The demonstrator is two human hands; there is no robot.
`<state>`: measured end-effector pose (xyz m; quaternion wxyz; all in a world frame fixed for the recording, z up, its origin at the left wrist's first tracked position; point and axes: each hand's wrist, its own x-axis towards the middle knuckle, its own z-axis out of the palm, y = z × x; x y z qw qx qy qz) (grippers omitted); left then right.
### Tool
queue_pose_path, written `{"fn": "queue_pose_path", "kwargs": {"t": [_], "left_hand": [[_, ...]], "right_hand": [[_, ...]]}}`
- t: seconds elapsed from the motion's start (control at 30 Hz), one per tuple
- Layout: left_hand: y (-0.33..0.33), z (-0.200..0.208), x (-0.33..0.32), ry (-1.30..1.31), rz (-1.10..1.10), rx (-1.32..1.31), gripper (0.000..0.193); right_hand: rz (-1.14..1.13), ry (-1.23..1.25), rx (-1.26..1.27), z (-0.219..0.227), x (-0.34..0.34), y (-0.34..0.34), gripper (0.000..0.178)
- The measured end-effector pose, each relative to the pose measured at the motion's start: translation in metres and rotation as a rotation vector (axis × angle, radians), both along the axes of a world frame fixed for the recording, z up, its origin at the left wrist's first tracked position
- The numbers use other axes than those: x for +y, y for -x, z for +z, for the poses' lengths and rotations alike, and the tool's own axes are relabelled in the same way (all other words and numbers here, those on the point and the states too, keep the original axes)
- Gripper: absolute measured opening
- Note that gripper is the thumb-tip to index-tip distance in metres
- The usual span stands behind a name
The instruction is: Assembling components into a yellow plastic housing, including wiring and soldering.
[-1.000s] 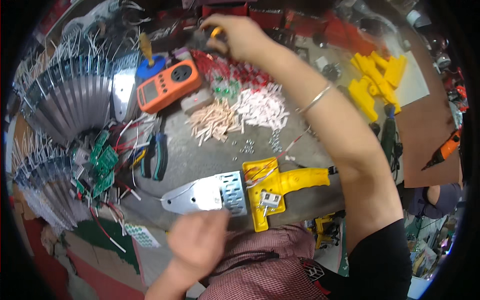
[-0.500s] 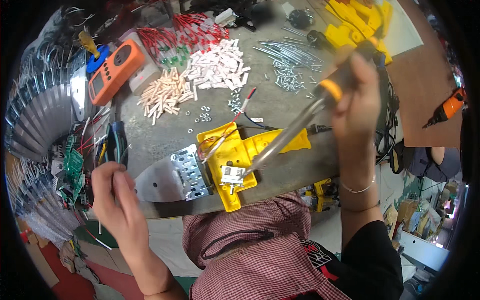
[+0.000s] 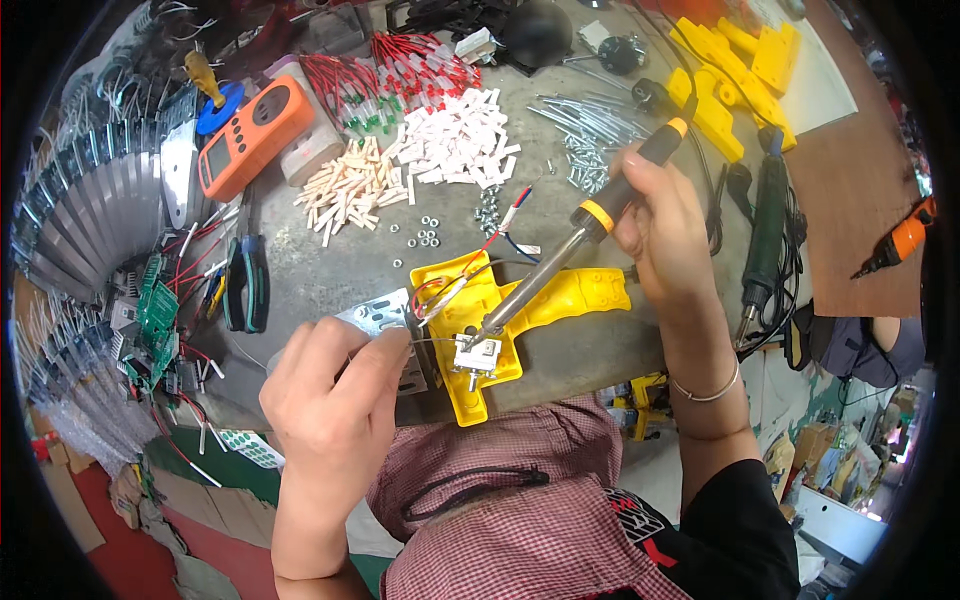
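Observation:
My right hand (image 3: 668,215) is wrapped round the handle of a soldering iron (image 3: 545,262), black with orange bands. Its long metal shaft slants down to the left, and the tip meets the terminals of a small white switch (image 3: 477,356). Under the switch lies an open yellow plastic housing (image 3: 570,296), with red, white and dark wires coming out of it. My left hand (image 3: 335,385) pinches a thin strand of solder wire (image 3: 432,340) that reaches the same terminals. A perforated metal plate (image 3: 375,312) beside the housing is partly hidden behind my left hand.
Beyond the housing lie heaps of white sleeves (image 3: 455,140), beige pegs (image 3: 352,188) and screws (image 3: 590,160). At left are pliers (image 3: 246,283), an orange meter (image 3: 255,138) and green circuit boards (image 3: 157,315). A second soldering iron (image 3: 766,235) lies at right, near yellow housings (image 3: 735,80).
My left hand has come right, bringing the solder wire to the switch. My right hand has moved left and lower, and the iron's tip now rests at the terminals.

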<state>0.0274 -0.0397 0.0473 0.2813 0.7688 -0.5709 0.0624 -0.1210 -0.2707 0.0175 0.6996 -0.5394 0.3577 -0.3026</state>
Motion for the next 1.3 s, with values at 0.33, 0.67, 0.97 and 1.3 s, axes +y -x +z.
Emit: {"fn": "queue_pose_path", "kwargs": {"t": [0.33,0.67,0.97,1.3], "left_hand": [[-0.0015,0.0025,-0.0012,-0.041,0.028,-0.02,0.021],[-0.0011,0.0066,-0.0025,-0.061,0.036,-0.017,0.019],[-0.0048,0.001,-0.0008,-0.037,0.02,-0.069,0.019],[-0.0053,0.0014,0.0004,-0.061,0.029,-0.021,0.015]], "right_hand": [[-0.012,-0.046,0.016,0.0032,0.0028,-0.0035,0.024],[0.053,-0.017,0.044,-0.0007,-0.0005,-0.0012,0.025],[0.069,-0.026,0.049,0.0001,0.0004,-0.0007,0.024],[0.031,-0.063,0.01,0.0006,0.0019,-0.0009,0.019]]}}
